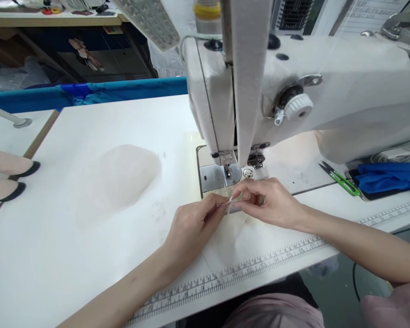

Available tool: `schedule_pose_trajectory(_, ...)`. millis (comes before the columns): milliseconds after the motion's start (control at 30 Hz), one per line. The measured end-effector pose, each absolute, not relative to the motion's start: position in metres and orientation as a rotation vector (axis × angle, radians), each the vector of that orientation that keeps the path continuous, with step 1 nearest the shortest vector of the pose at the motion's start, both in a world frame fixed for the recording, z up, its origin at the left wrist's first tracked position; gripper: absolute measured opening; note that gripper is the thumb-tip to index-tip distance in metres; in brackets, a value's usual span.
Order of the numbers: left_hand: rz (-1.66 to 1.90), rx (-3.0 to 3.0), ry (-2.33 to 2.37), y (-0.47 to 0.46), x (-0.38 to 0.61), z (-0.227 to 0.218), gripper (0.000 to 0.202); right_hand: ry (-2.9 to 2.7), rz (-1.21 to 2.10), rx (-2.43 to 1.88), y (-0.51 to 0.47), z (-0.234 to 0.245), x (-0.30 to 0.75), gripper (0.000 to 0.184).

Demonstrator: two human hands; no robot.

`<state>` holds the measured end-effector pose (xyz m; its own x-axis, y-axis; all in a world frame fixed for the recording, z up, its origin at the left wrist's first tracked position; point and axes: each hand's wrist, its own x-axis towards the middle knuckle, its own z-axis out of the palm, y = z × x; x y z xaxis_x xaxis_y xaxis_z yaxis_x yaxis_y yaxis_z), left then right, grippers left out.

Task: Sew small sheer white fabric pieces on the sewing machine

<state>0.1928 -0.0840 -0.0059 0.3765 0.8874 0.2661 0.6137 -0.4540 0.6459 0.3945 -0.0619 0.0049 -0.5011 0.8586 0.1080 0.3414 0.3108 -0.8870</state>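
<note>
My left hand (194, 224) and my right hand (268, 202) meet just in front of the sewing machine's needle area. Between their fingertips is a thin white strip (229, 205), narrow as a ribbon or cord; its exact kind is too small to make out. Both hands pinch it, thumb against forefinger. Right behind my fingers are the presser foot (227, 172) and the metal needle plate (212, 177) of the white sewing machine (328, 82).
Green thread snips (343, 180) lie at the right, beside a blue cloth (389, 176). A printed ruler (259, 266) runs along the front edge of the white table (99, 255). Two beige pieces with black ends (7, 177) lie at the left edge. Blue fabric (130, 91) borders the back.
</note>
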Motion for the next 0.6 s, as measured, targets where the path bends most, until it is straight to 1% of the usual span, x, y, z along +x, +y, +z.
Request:
schedule_pose_trajectory(133,0.809,2.175,1.304,-0.0851,0.1924,-0.0037,0.01,-1.988,1.131,-1.047,-0.0628,0.0045,0.394,0.008)
schedule_pose_trajectory(300,0.794,2.14,1.288,-0.0834,0.1937,-0.0014,0.008,-2.034,0.976,-0.935,-0.0638,0.005,0.3947,0.008)
schedule_pose_trajectory(433,0.75,2.144,1.235,-0.0838,0.1957,0.0015,0.014,-2.037,0.891,-0.877,-0.066,0.0052,0.3946,0.011)
schedule_pose_trajectory(500,0.786,2.144,1.242,-0.0849,0.196,0.0021,0.014,-2.019,0.888,-0.913,-0.0672,0.0054,0.3941,0.01)
schedule_pose_trajectory(600,0.879,2.164,1.259,-0.0862,0.1955,0.0013,0.012,-2.004,0.896,-0.965,-0.0682,0.0056,0.3933,0.013)
